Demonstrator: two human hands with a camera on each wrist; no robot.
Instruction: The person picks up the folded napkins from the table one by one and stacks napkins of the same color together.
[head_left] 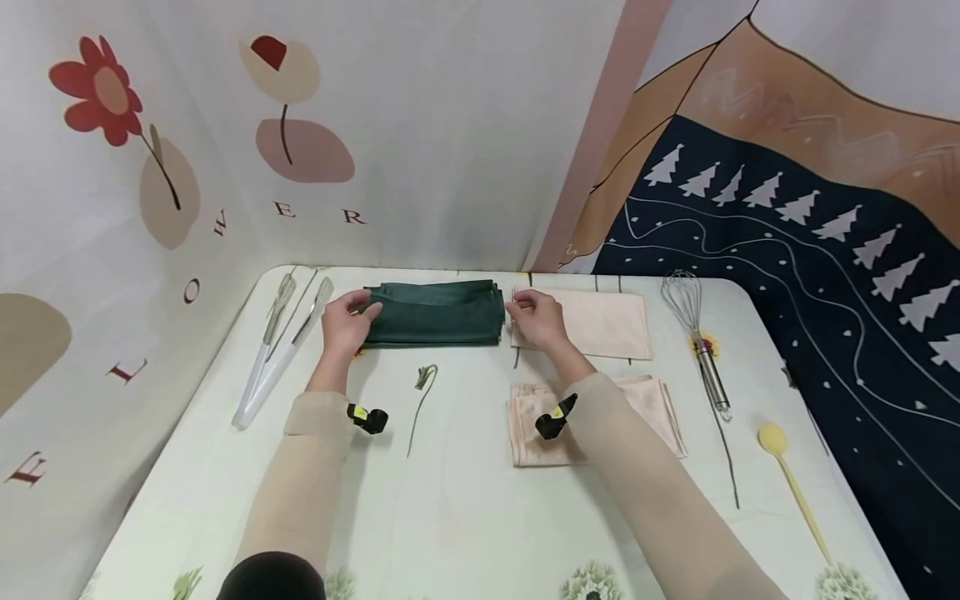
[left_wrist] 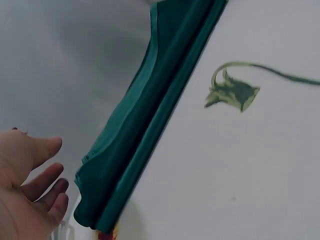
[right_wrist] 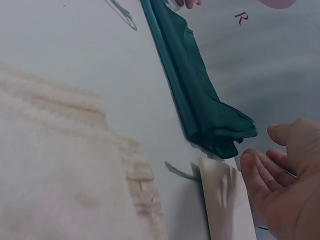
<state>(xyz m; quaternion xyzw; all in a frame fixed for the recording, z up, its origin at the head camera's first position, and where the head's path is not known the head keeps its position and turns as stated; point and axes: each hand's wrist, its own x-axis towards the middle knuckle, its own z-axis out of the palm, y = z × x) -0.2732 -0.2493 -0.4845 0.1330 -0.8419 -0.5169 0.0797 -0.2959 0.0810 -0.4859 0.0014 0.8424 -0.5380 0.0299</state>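
Note:
A dark green folded cloth (head_left: 435,312) lies near the back edge of the table, between both hands. My left hand (head_left: 345,327) is beside its left end; in the left wrist view the fingers (left_wrist: 45,180) are loosely bent, with a gap to the cloth. By the other end is my right hand (head_left: 542,318), over the left edge of a folded pale pink cloth (head_left: 600,321). Its thumb and fingers (right_wrist: 260,167) are apart in the right wrist view, close to the green cloth's layered end and holding nothing.
Nearer, a second folded pink cloth (head_left: 540,442) lies partly under the right forearm. White-handled tongs (head_left: 262,375) are at the left. A whisk (head_left: 705,358) and a yellow spoon (head_left: 787,471) lie at the right. Printed fabric (head_left: 450,150) hangs behind the table.

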